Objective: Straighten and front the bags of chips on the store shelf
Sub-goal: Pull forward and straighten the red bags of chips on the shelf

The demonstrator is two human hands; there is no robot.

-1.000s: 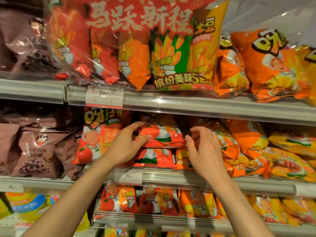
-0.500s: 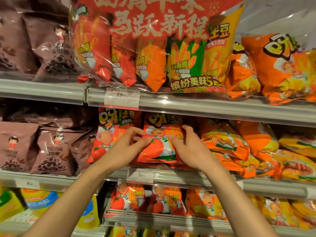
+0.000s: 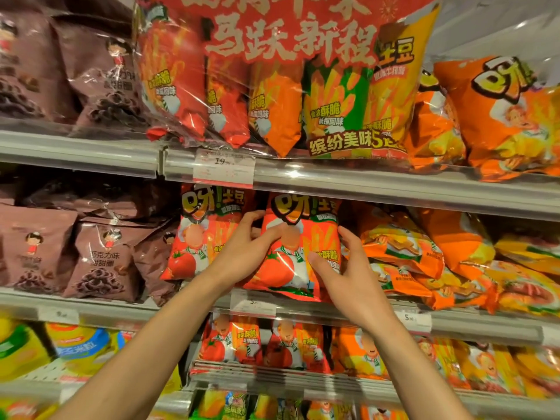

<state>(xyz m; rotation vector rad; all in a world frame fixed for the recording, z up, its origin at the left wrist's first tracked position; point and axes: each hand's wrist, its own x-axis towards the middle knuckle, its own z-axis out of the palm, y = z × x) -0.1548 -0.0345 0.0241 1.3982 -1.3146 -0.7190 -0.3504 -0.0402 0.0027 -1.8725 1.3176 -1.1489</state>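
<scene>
A red tomato-flavour chip bag [image 3: 298,237] stands upright, front out, on the middle shelf [image 3: 485,325]. My left hand [image 3: 245,253] grips its left edge, thumb across the front. On the bag's right side, my right hand [image 3: 342,268] holds the edge, its thumb lying on the lower front. A second red tomato bag [image 3: 200,237] stands upright just to the left. Right of my hands, orange and yellow chip bags [image 3: 424,256] lie tumbled flat in a heap.
Brown chocolate-ring bags [image 3: 97,256] fill the shelf's left part. The upper shelf [image 3: 363,183] carries a big multipack [image 3: 288,86] and orange bags [image 3: 500,116]. Small red and orange bags [image 3: 272,347] line the lower shelf. Price tags [image 3: 223,168] sit on the rails.
The red tomato bag lay crumpled flat between my hands; now it stands upright facing out. The camera has moved closer and shifted left.
</scene>
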